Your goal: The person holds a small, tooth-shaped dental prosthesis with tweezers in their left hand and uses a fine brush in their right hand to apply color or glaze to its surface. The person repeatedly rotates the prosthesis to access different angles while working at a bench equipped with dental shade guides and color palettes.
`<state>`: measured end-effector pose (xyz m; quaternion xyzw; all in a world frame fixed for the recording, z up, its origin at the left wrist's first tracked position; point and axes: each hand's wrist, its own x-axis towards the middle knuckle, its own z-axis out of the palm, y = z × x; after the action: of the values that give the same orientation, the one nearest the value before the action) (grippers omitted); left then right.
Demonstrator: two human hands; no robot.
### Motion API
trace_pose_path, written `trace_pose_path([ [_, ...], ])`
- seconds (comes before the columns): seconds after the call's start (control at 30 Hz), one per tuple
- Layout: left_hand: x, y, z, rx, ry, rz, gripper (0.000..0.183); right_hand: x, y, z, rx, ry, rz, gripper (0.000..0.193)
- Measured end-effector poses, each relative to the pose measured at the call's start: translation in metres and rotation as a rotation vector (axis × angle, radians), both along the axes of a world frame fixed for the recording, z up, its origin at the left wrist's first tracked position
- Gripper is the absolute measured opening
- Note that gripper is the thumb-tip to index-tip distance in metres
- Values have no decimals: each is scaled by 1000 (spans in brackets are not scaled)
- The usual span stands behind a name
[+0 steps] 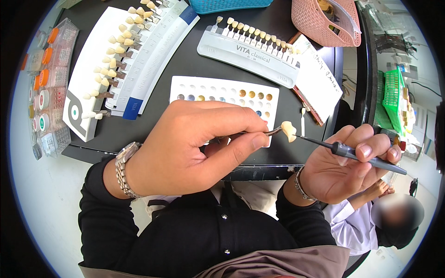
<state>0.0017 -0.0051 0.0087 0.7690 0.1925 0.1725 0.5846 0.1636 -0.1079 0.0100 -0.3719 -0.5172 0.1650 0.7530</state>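
Thumb and fingers of my left hand (pixel 194 148) are closed on a thin curved metal tweezer-like tool (pixel 274 131). A cream-coloured tooth crown (pixel 288 131) sits at its tip. My right hand (pixel 352 162) grips a fine brush (pixel 345 150) with a dark grey handle; the brush's thin tip meets the crown's right edge, though whether it touches I cannot tell. Behind my left hand lies a white palette (pixel 175 81) with rows of round wells, several holding coloured paste. Part of the palette is hidden by that hand. A single tooth-shade tab (pixel 303 123) lies right of the palette.
Two tooth-shade guides, a grey one (pixel 245 55) and a larger one (pixel 148 69), stand on the black table. Beside them are a handwritten card (pixel 322 74), a pink basket (pixel 306 23), a blue basket (pixel 227 5) and clear jar boxes (pixel 58 76). Another person (pixel 350 222) sits at right.
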Motion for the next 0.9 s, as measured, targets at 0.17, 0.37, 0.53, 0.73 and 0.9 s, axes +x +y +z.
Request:
trace_pose_path([
  [0.17, 1, 2, 0, 42, -7, -1, 9, 0, 4, -2, 6, 102, -245, 30],
  [0.37, 3, 3, 0, 91, -55, 66, 12, 1, 7, -6, -528, -109, -341, 33],
  [0.53, 2, 3, 1, 117, -74, 110, 14, 1, 6, -16, -588, -223, -231, 29],
  [0.73, 2, 2, 0, 95, -68, 126, 15, 2, 9, -18, -646, -311, -239, 26],
  [0.9, 4, 2, -1, 89, -71, 120, 15, 1, 10, -18, -646, -323, -250, 25],
])
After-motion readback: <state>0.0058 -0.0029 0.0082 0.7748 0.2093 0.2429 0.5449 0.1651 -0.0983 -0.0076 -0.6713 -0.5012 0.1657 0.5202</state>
